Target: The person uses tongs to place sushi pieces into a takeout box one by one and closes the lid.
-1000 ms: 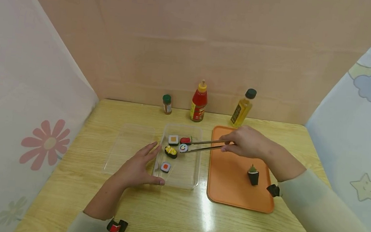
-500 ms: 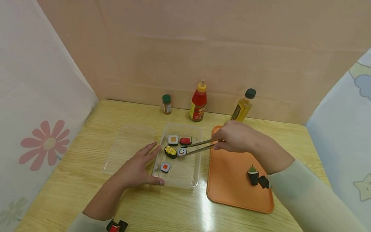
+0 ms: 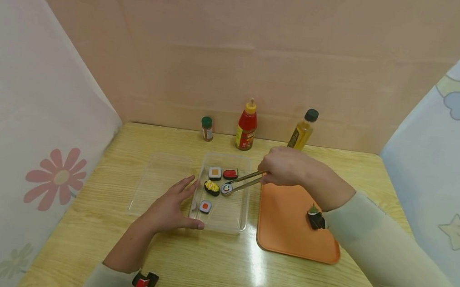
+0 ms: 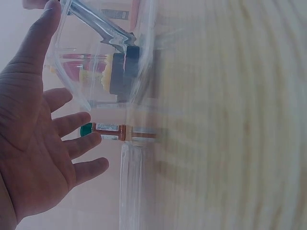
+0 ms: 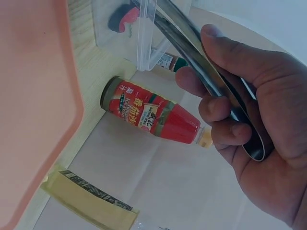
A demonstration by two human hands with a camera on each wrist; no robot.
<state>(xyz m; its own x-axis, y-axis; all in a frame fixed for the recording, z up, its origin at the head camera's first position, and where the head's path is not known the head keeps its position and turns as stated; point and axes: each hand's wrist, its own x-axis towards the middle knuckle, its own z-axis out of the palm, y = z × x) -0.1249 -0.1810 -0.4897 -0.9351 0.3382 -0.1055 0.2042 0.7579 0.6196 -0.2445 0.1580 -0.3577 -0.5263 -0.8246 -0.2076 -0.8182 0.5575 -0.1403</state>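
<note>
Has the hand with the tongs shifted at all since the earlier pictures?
Yes. In the head view, the right hand has moved left, toward the clear container, judged against the orange tray.

In the head view, my right hand [image 3: 283, 166] hides the handle end of the tongs [image 3: 247, 176], the base of the oil bottle [image 3: 301, 134] and a far stretch of the orange tray [image 3: 288, 230]. My sleeve [image 3: 373, 238] covers more of the tray's edge, and the dark hand roll [image 3: 312, 217] merges with the black piece at my cuff. I can't tell whether the sushi roll [image 3: 227, 189] between the tips touches the container [image 3: 229, 218] floor. From my right wrist, the tongs run off the top; from my left, the table [image 4: 240, 120] blurs.
</note>
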